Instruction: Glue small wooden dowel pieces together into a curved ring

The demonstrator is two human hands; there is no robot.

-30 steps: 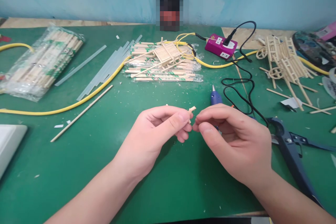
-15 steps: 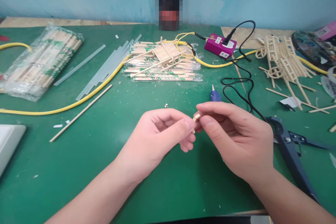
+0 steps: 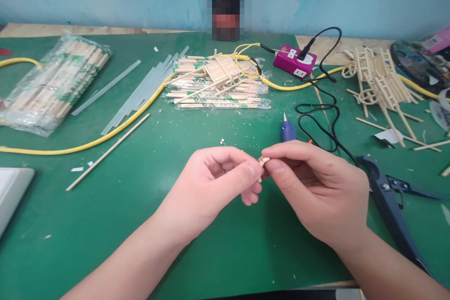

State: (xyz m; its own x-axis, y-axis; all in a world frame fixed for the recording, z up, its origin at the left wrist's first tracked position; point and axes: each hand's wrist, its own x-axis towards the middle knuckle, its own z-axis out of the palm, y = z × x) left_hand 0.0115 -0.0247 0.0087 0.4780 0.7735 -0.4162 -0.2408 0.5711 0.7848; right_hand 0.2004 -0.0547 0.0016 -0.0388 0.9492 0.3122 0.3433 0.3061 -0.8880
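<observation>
My left hand pinches a small assembly of short wooden stick pieces between thumb and fingers. From the other side, my right hand pinches the upper end of the same pieces with its thumb and forefinger. Most of the assembly is hidden by the fingers, so its full shape does not show. Just beyond my right hand lies a blue glue gun, its nozzle pointing away and its rear hidden behind the hand. Dark-handled cutters lie to the right of that hand.
Wrapped chopsticks lie at the back with a small stick-built cart on them. More stick models stand right. Glue sticks, a bagged chopstick bundle, a loose stick, yellow cable and a purple power outlet surround the hands.
My right hand has shifted slightly down and right, its thumb and forefinger now closer together on the small wooden pieces. More of the glue gun shows. My left hand has barely moved.
</observation>
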